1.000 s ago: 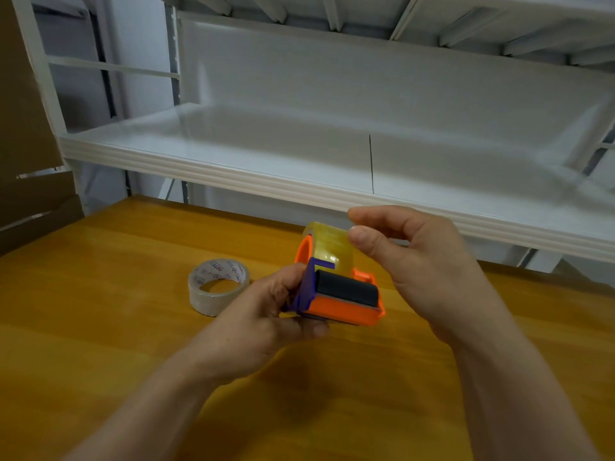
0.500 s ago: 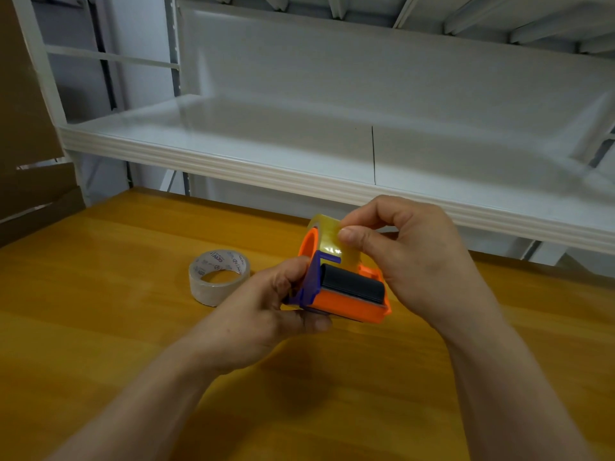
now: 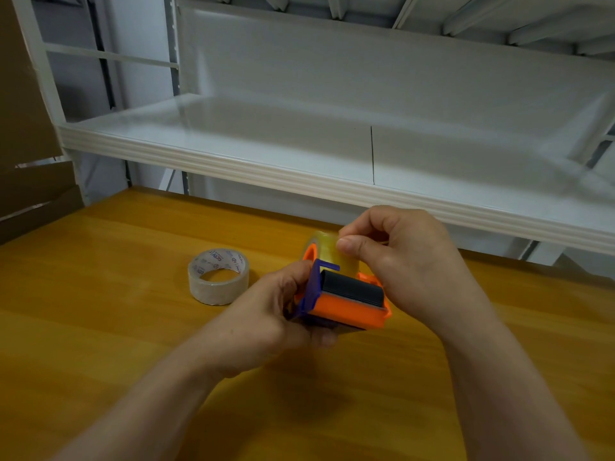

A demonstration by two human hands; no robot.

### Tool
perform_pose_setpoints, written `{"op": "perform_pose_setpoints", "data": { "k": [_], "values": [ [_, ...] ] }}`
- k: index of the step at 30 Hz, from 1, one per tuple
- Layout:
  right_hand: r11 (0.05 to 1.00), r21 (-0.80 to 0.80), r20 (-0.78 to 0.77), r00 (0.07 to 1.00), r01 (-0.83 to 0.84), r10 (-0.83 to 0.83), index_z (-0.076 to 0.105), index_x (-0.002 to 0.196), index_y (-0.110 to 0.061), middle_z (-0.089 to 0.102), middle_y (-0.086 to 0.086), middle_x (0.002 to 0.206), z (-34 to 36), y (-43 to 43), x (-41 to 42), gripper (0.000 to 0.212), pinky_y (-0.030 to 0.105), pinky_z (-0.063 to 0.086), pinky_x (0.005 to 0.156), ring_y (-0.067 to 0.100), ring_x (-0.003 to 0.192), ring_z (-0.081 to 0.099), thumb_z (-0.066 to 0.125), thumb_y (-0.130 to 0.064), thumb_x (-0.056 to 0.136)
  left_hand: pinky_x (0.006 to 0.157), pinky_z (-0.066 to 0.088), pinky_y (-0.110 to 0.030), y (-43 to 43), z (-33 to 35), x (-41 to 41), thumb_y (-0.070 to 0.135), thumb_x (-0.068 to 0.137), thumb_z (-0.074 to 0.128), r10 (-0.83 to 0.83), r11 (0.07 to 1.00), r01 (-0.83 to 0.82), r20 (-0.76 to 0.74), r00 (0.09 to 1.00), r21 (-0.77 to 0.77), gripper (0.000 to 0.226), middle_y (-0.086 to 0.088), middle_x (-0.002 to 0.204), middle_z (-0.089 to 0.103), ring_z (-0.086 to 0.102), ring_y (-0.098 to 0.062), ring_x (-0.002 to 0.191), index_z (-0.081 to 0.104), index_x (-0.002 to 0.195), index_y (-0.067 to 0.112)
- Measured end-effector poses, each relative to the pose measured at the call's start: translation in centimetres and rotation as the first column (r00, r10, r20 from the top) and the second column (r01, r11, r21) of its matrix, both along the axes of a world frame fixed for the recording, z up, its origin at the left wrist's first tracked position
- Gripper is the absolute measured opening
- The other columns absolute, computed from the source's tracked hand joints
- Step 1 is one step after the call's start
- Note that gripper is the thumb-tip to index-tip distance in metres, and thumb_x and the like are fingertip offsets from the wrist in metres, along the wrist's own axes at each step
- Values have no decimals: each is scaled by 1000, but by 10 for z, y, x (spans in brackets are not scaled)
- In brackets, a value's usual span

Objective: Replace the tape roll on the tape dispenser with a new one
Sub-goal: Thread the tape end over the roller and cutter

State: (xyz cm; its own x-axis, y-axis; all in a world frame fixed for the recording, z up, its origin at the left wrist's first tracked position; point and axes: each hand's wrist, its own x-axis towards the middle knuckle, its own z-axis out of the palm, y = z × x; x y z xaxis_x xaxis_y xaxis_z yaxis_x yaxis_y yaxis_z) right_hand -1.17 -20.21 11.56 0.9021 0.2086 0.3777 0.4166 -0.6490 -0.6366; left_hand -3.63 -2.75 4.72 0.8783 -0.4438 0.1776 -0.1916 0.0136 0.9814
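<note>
With the left hand (image 3: 266, 314) clamping the orange tape dispenser (image 3: 346, 301) and the right hand (image 3: 409, 261) pinching its mounted yellowish roll (image 3: 327, 251), a slipping pinch could jam that roll askew

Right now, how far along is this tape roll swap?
Looks well along, though I cannot tell old roll from new. Done: one yellowish roll sits in the orange dispenser; another roll lies on the table. In hand: left hand grips the dispenser, right hand pinches at the mounted roll. Left: probably threading the tape.
</note>
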Motion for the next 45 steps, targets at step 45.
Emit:
{"op": "perform_pose_setpoints", "data": {
  "k": [45],
  "values": [
    [997, -58, 10, 999, 51, -50, 60, 89, -30, 65, -14, 87, 8, 13, -17, 10, 12, 39, 52, -1, 72, 58, 56, -30, 97, 68, 54, -16, -4, 7, -5, 2, 71, 74, -11, 1000, 11, 1, 1000, 4, 43, 11, 78, 76, 71, -2, 75, 57, 106, 17]
  ]
}}
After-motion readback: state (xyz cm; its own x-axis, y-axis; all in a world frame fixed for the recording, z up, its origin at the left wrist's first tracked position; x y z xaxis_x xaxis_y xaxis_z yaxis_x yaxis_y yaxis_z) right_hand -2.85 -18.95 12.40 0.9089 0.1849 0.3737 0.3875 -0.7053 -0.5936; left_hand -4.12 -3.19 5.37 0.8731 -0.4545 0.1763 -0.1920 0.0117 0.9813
